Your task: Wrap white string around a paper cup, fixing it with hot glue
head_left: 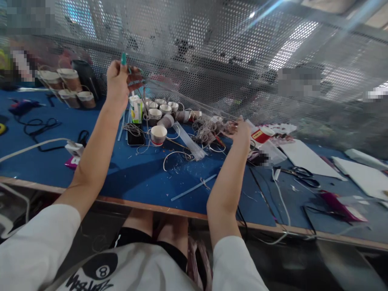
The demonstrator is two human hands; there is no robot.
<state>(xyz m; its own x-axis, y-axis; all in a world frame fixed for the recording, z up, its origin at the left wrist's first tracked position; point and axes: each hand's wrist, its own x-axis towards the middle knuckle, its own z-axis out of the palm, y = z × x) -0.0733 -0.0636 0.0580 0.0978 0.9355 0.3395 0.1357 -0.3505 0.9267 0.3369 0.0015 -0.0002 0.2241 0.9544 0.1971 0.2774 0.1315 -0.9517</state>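
- The table (pixel 136 178) has a blue top with a wooden front edge, and it carries loose clutter from the left end to the right.
- A perforated metal screen (pixel 230 52) stands along the far side of the table.
- White sheets (pixel 306 157) lie flat at the right, with black scissors (pixel 301 173) just beside them.
- The left hand (pixel 119 81) is raised above the far part of the table, its grip closed on one end of a bundle of thin strands (pixel 182 99).
- The right hand (pixel 241 133) is lower and to the right, its grip pinched shut on the other end, so the strands run taut and slanted between the two hands.
- A group of paper cups (pixel 160 111) stands under the strands, one cup (pixel 158 134) nearer than the rest.
- A black phone (pixel 136 137) lies flat just left of that cup.
- A tangle of wire (pixel 206 129) sits near the right hand.
- A pale thin stick (pixel 194 188) lies near the front edge.
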